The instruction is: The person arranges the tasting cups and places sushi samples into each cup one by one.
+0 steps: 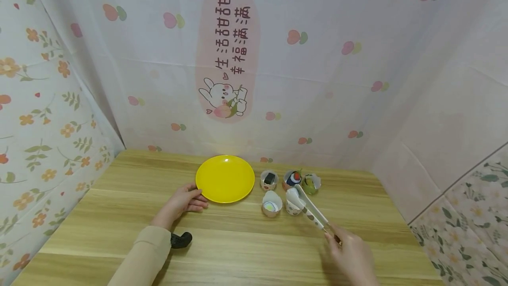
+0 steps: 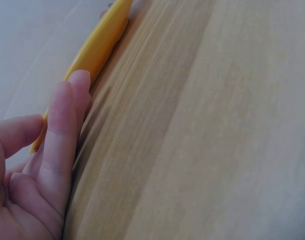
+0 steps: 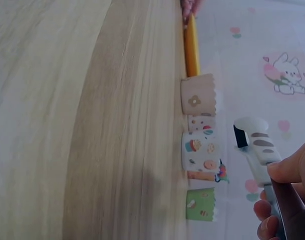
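Note:
My left hand [image 1: 186, 202] pinches the near left rim of a round yellow plate [image 1: 225, 179]; in the left wrist view the thumb and fingers meet at its edge [image 2: 100, 45]. In my right hand [image 1: 351, 250] I hold white tongs [image 1: 313, 215] with brown paw-like marks. Their tips hang over a paper cup with a printed pattern [image 1: 293, 208]. From the right wrist, a small black piece [image 3: 240, 136] shows between the tong tips. Beside that cup stands another paper cup [image 1: 271, 212] with a white and yellow-green piece [image 1: 270, 206] inside.
Behind are three more paper cups: one with a black block [image 1: 269, 178], one with a dark, white and red-topped piece [image 1: 294, 177], and a green one [image 1: 311, 189]. The wooden table [image 1: 238, 250] meets a printed cloth backdrop [image 1: 317, 78]. A black strap end [image 1: 181, 240] hangs by my left wrist.

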A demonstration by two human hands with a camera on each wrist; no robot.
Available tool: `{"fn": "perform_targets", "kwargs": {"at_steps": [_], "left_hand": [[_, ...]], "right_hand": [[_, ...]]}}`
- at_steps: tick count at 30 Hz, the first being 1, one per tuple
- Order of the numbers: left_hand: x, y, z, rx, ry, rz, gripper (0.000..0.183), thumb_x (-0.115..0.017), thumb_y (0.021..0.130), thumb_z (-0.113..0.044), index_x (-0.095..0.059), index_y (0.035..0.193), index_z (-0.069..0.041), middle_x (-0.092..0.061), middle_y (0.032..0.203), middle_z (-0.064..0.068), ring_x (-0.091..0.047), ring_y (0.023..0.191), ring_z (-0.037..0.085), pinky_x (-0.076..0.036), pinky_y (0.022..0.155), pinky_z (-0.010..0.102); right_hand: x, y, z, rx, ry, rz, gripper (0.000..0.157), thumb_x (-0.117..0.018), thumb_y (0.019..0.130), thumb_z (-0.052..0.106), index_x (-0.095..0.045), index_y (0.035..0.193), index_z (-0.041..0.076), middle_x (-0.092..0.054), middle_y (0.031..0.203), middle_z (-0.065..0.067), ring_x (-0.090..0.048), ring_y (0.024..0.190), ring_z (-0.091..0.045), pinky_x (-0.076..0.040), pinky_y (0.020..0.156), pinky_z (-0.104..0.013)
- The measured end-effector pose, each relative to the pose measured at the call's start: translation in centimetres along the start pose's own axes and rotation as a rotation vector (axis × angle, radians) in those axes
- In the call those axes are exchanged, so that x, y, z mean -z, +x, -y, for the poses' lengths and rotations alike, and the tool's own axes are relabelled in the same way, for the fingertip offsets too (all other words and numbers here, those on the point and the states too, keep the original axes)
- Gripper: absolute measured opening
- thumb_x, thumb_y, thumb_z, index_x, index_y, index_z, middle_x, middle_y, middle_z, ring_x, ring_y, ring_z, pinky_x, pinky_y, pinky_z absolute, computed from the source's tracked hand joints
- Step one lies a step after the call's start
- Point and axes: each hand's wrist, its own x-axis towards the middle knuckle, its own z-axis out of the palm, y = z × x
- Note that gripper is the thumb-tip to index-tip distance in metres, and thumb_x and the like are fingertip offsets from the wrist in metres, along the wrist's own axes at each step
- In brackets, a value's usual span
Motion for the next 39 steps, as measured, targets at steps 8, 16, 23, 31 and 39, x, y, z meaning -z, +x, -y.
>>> {"fn": "perform_targets", "kwargs": {"at_steps": [8, 16, 23, 31, 39], "left_hand": [[0.0, 0.1, 0.0, -0.005, -0.001, -0.002, 0.039, -0.039, 0.104, -0.009, -0.031, 0.137, 0.009, -0.067, 0.085, 0.014, -0.07, 0.073, 0.023, -0.058, 0.064, 0.031], [0.2, 0.1, 0.1, -0.001, -0.006, 0.008, 0.035, -0.04, 0.104, -0.009, -0.034, 0.134, 0.007, -0.067, 0.086, 0.014, -0.07, 0.074, 0.023, -0.058, 0.064, 0.031], [0.1, 0.1, 0.1, 0.002, -0.007, 0.002, 0.037, -0.04, 0.103, -0.01, -0.034, 0.135, 0.007, -0.067, 0.087, 0.014, -0.07, 0.074, 0.023, -0.058, 0.063, 0.03], [0.1, 0.3, 0.1, 0.0, -0.01, 0.0, 0.04, -0.041, 0.103, -0.01, -0.031, 0.138, 0.007, -0.067, 0.087, 0.014, -0.07, 0.074, 0.024, -0.058, 0.064, 0.031], [0.0, 0.1, 0.0, -0.007, -0.01, 0.01, 0.041, -0.04, 0.104, -0.009, -0.029, 0.139, 0.009, -0.067, 0.086, 0.014, -0.07, 0.073, 0.023, -0.058, 0.064, 0.031]], "right_hand": [[0.5, -0.4, -0.6, 0.017, -0.025, 0.008, 0.028, -0.081, 0.073, 0.006, -0.072, 0.098, -0.002, -0.05, 0.061, 0.009, -0.023, 0.043, 0.003, -0.023, 0.033, -0.017], [0.3, -0.5, -0.9, 0.012, -0.044, 0.04, 0.029, -0.081, 0.073, 0.009, -0.071, 0.099, -0.001, -0.049, 0.061, 0.01, -0.024, 0.043, 0.003, -0.025, 0.034, -0.018], [-0.2, -0.8, -1.2, 0.015, -0.044, 0.031, 0.029, -0.081, 0.073, 0.009, -0.071, 0.099, 0.0, -0.046, 0.061, 0.012, -0.025, 0.044, 0.003, -0.024, 0.035, -0.018], [-0.4, -0.7, -1.1, -0.002, -0.041, 0.036, 0.024, -0.08, 0.074, 0.01, -0.071, 0.094, 0.002, -0.047, 0.06, 0.011, -0.027, 0.045, 0.001, -0.025, 0.036, -0.019], [-0.4, -0.6, -1.0, -0.03, -0.035, 0.054, 0.024, -0.08, 0.074, 0.01, -0.071, 0.094, 0.002, -0.049, 0.061, 0.009, -0.029, 0.044, 0.001, -0.026, 0.036, -0.02]]}}
